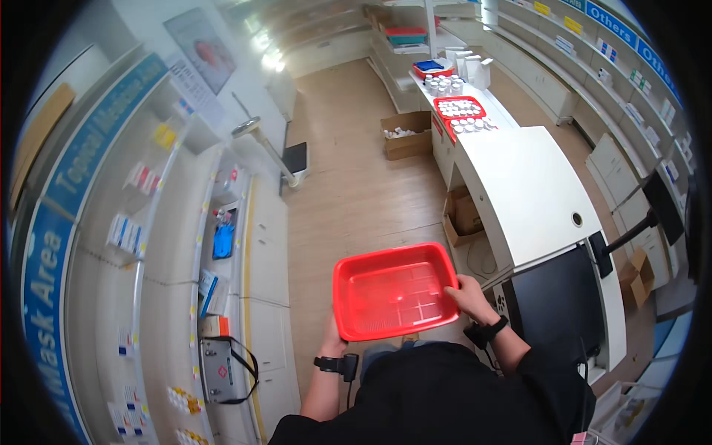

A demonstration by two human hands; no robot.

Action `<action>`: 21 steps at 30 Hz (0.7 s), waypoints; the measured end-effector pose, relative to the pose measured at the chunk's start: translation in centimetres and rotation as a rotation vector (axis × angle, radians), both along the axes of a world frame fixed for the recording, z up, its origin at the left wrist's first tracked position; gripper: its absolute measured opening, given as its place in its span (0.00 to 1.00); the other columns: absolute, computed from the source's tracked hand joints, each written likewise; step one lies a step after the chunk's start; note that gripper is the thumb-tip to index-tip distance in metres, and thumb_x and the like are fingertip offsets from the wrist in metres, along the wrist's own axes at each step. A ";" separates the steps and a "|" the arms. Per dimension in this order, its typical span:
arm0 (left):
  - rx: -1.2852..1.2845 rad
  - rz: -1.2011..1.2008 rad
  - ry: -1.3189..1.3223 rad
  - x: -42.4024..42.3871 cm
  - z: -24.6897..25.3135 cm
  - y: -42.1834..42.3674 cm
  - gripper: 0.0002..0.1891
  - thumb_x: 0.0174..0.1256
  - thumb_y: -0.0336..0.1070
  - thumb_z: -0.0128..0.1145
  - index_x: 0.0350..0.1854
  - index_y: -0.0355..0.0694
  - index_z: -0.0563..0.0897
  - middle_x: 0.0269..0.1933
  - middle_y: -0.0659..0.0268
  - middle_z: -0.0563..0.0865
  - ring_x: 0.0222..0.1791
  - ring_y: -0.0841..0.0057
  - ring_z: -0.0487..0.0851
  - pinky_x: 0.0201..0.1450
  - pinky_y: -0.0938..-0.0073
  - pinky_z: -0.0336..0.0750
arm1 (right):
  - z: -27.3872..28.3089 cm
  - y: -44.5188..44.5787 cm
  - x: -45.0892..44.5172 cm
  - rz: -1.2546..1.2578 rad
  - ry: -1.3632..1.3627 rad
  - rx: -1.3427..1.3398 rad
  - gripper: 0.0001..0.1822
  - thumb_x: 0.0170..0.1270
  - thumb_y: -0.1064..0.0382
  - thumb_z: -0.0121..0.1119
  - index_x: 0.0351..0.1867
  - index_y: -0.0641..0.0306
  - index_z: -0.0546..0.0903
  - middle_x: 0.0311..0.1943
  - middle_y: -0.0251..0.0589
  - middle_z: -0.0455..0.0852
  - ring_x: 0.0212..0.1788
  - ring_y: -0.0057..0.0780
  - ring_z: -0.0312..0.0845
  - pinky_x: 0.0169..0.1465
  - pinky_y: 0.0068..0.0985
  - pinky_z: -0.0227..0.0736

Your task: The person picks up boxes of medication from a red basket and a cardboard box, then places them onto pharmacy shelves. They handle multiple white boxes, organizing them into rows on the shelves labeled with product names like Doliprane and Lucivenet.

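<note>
Both hands carry a red plastic basin (397,297) in front of my body, over the floor of the aisle. Nothing lies inside it, and a grid of light reflects on its bottom. My left hand (332,336) grips the near left corner; its fingers are mostly hidden by the basin's wall. On the other side, my right hand (470,297) clasps the right rim, thumb over the edge. Each wrist wears a black strap with a small device, the left wrist device (349,367) and the right wrist device (478,335).
Along the left runs a shelf unit (267,245) with a grey first-aid case (218,370). At right stands a white counter (534,183) with several white bottles in red trays (459,100). A cardboard box (409,146) and a scale (293,161) stand on the floor ahead.
</note>
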State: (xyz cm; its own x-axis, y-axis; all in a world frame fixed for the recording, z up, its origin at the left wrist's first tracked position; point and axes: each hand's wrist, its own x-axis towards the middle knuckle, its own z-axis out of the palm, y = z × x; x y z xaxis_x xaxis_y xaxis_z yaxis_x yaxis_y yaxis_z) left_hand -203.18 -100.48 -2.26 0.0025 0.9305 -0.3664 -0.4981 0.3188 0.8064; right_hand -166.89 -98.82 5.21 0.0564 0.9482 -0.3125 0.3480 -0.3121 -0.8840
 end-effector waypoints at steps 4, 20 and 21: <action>-0.020 0.006 -0.020 0.0 1.3 9.9 0.20 0.81 0.43 0.47 0.64 0.34 0.77 0.56 0.59 0.87 0.52 0.71 0.88 0.54 0.67 0.84 | -1.1 10.0 -1.4 -0.035 -0.395 0.408 0.15 0.57 0.60 0.64 0.37 0.74 0.83 0.35 0.56 0.80 0.38 0.50 0.79 0.46 0.40 0.75; 0.068 -0.167 -0.055 1.9 2.4 66.4 0.20 0.81 0.44 0.49 0.64 0.35 0.77 0.56 0.61 0.86 0.52 0.72 0.87 0.54 0.67 0.83 | 5.1 57.8 0.6 -0.151 0.341 0.180 0.18 0.58 0.73 0.60 0.51 0.67 0.73 0.44 0.42 0.80 0.37 0.25 0.81 0.40 0.26 0.77; 0.105 -0.172 -0.042 3.0 3.7 70.6 0.20 0.81 0.44 0.49 0.64 0.35 0.77 0.56 0.62 0.86 0.52 0.72 0.87 0.54 0.67 0.83 | 5.0 61.0 0.9 -0.168 0.408 0.231 0.20 0.58 0.74 0.60 0.52 0.65 0.71 0.46 0.42 0.78 0.38 0.25 0.81 0.40 0.25 0.77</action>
State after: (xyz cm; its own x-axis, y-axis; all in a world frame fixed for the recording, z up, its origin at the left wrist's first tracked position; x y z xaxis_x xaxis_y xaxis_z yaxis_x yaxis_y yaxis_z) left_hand -200.15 -29.87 1.45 0.1778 0.9482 -0.2632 -0.4772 0.3170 0.8196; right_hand -165.95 -37.85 10.25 0.1311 0.9836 -0.1235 -0.0789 -0.1138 -0.9904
